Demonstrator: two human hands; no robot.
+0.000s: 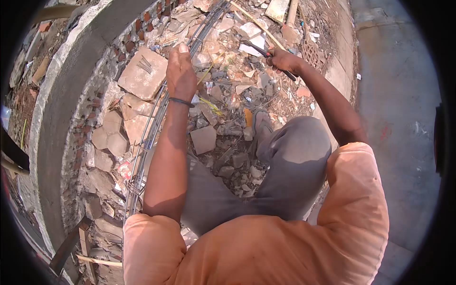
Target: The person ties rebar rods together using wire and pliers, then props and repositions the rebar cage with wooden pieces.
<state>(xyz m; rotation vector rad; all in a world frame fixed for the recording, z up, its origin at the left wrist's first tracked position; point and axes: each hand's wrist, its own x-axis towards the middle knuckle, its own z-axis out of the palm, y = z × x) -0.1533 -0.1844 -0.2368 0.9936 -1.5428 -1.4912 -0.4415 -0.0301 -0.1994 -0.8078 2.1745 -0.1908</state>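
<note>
A long bundle of steel reinforcing bars (140,156) runs from the lower left up to the top middle, with wire stirrups around it. My left hand (181,76) lies over the upper part of the bars, closed; its thumb points away from me and the other fingers are mostly hidden. Out to the right, my right hand (284,61) is closed on a pair of pincers (258,48), whose dark jaws point left, apart from the bars. Several short pieces of wire (144,64) lie on a flat square slab (151,81) left of my left hand.
Broken tiles, stones and rubble (223,99) cover the ground around my feet. A rough concrete and brick wall (52,123) curves along the left. On the right runs a smooth grey concrete surface (394,95). A thin wooden strip (259,23) lies ahead.
</note>
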